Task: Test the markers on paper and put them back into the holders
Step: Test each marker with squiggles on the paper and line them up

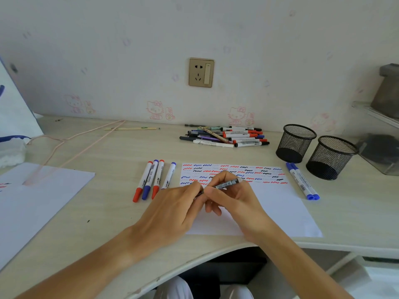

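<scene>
We hold a dark pen [227, 184] over the scribbled paper [276, 203]: our right hand [234, 198] grips its barrel while our left hand [172, 209] pinches its lower end. Four markers [154, 180] lie left of the sheet, two blue markers [302, 181] right, near two mesh holders [314, 151] on the tabletop [112, 152].

The pale wood-grain desk [103, 212] carries a scribbled paper sheet [269, 203] near centre, four markers [154, 180] left of it, two blue markers [302, 183] right, two mesh holders [313, 149] far right, and a pen pile [224, 137] far back.
</scene>
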